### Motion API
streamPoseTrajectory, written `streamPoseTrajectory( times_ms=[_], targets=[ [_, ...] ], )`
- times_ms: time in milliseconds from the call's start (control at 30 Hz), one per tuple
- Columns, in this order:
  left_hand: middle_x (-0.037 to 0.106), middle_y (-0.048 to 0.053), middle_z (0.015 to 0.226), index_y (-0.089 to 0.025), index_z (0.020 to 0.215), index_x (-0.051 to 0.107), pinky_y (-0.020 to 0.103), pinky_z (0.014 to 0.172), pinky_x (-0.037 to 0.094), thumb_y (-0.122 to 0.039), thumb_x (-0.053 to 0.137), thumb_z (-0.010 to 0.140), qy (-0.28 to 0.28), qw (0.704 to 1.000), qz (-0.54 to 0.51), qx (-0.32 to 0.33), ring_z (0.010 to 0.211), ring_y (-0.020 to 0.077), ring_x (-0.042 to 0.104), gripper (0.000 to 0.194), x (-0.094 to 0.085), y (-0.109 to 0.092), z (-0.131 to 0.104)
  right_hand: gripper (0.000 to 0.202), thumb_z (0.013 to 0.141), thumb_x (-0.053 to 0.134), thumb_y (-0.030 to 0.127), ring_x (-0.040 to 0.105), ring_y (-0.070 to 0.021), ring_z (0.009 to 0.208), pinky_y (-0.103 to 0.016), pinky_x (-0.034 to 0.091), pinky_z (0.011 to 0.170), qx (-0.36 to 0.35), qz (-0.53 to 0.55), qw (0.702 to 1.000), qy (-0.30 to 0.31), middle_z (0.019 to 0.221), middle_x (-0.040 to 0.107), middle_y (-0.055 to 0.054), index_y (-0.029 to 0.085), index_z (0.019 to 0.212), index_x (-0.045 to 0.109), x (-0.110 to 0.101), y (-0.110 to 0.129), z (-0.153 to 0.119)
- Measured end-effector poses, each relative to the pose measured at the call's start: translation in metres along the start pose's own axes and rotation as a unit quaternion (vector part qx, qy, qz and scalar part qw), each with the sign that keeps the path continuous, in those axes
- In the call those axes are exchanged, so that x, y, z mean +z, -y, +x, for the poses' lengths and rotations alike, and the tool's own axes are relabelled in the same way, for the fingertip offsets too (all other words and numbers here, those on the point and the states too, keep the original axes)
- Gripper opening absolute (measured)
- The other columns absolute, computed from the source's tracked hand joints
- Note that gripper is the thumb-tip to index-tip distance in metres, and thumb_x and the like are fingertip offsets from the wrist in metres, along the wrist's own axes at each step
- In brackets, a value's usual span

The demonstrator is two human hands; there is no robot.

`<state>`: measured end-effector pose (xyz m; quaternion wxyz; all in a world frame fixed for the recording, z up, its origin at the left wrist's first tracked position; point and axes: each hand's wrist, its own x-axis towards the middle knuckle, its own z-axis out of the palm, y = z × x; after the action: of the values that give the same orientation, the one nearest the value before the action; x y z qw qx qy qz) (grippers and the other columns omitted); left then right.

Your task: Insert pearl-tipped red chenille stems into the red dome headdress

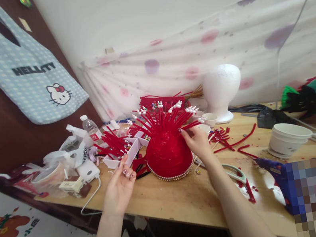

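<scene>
A red domed headdress [169, 157] sits on the wooden table, with a string of pearl-like beads round its lower rim. Red fuzzy stems [161, 122] tipped with mostly white beads fan out from its top. My right hand [199, 142] is at the dome's upper right, its thumb and fingers pinched at the base of a bead-tipped stem. My left hand [118, 190] is raised left of the headdress, thumb and forefinger together; whatever is between them is too small to make out. Just behind it, a white tray [133, 151] holds more red bead-tipped stems [115, 142].
A white foam head [222, 91] stands at the back. Red scraps [220, 135], scissors [235, 172], white bowls [288, 139] and a blue glue gun [272, 168] lie right. Left are a water bottle [90, 127], plastic bags [73, 145] and a white charger [88, 170] with cable.
</scene>
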<state>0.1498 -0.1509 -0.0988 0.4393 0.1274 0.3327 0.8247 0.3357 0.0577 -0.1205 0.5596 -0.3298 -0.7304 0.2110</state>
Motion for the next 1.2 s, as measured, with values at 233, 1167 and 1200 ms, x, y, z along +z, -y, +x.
streamPoseTrajectory(
  times_ms=[233, 1167, 1200],
  targets=[
    [0.050, 0.000, 0.071, -0.007, 0.101, 0.070, 0.018, 0.055, 0.046, 0.012, 0.055, 0.067, 0.051, 0.998, 0.038, -0.004, 0.063, 0.0073, 0.047, 0.041, 0.002, 0.003, -0.009, 0.026, 0.083, 0.054, 0.040, 0.066, -0.0265, 0.073, -0.037, 0.049, 0.065, 0.003, -0.004, 1.000, 0.000, 0.080, 0.073, -0.011, 0.018, 0.083, 0.068, -0.001, 0.001, 0.000],
    [0.039, -0.006, 0.058, -0.017, 0.056, 0.051, 0.025, 0.058, 0.045, -0.026, 0.087, 0.062, 0.105, 0.991, -0.057, -0.066, 0.057, 0.0101, 0.042, 0.037, 0.003, 0.009, -0.012, 0.029, 0.083, 0.054, 0.042, 0.065, -0.0261, 0.070, -0.038, 0.049, 0.063, 0.000, -0.013, 1.000, 0.001, 0.080, 0.073, -0.012, 0.017, 0.084, 0.068, -0.002, 0.003, 0.001],
    [0.037, -0.006, 0.057, -0.018, 0.055, 0.049, 0.026, 0.057, 0.044, -0.028, 0.083, 0.068, 0.113, 0.988, -0.062, -0.081, 0.055, 0.0103, 0.039, 0.038, 0.004, 0.009, -0.013, 0.029, 0.083, 0.054, 0.043, 0.065, -0.0262, 0.070, -0.038, 0.048, 0.063, 0.000, -0.014, 1.000, 0.001, 0.080, 0.072, -0.012, 0.017, 0.083, 0.068, -0.001, 0.003, 0.001]
  ],
)
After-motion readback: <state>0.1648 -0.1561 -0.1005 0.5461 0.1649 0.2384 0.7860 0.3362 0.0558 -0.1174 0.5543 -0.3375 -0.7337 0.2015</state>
